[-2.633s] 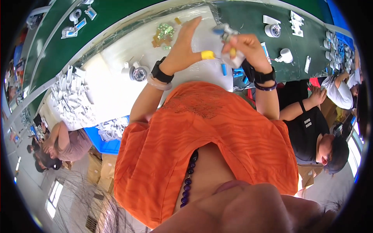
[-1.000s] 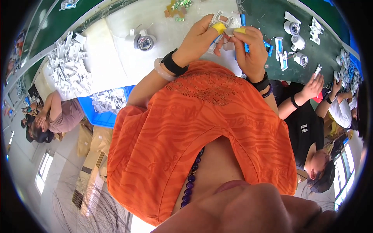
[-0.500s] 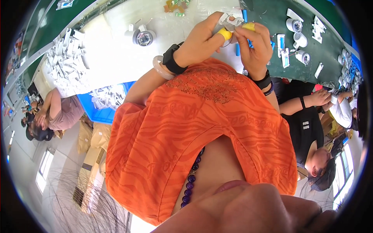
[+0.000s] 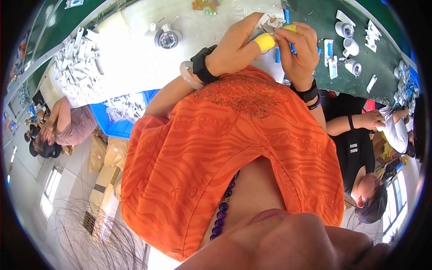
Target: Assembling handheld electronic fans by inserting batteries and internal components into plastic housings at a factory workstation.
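Over the front of the table, my left hand grips a small white plastic housing part between its thumb and fingers. A yellow cover wraps the thumb tip. My right hand comes in from the other side, its thumb and forefinger pinched at the part's edge, with yellow on a fingertip. A small greyish piece shows at the part where both hands meet; its kind I cannot make out. Blue cylindrical cells lie just behind and beside the right hand.
A heap of white plastic parts covers the table's left, above a blue bin of similar parts. A round white lamp-like unit stands left of my hands. Several more units lie right. A co-worker in black sits close on the right.
Both hands stay at the white part, with a slight shift in grip; my left thumb now lies more across its near side. The co-worker's hand on the right has moved a little.
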The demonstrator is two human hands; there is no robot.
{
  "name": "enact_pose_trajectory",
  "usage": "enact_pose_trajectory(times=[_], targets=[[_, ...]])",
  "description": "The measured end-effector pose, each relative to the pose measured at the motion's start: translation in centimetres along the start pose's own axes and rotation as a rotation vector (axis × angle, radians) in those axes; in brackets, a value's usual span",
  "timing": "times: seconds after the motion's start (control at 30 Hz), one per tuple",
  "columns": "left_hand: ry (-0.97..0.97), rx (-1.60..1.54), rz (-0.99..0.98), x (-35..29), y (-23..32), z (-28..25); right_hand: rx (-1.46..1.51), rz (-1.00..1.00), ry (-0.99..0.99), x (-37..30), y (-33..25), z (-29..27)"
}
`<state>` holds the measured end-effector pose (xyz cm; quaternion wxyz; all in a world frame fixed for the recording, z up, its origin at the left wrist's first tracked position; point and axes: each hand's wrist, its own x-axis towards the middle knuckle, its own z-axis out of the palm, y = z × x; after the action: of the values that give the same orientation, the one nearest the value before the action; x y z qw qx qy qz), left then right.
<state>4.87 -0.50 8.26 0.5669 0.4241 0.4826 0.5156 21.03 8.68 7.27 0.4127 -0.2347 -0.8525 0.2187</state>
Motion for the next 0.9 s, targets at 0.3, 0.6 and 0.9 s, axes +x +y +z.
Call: enact_pose_trajectory(times=[0.3,0.6,0.9], targets=[[0.085,0.109,0.025,0.5,-0.5,0.7,0.0,0.003,-0.009,-0.1,0.1,-0.2],[0.107,0.248,0.048,1.2,-0.5,0.5,-0.029,0.032,0.008,-0.3,0.2,0.5],[0.206,0.18,-0.082,5.8,0.2,-5.1,-0.023,0.238,-0.075,0.3,5.8,-1.7]])
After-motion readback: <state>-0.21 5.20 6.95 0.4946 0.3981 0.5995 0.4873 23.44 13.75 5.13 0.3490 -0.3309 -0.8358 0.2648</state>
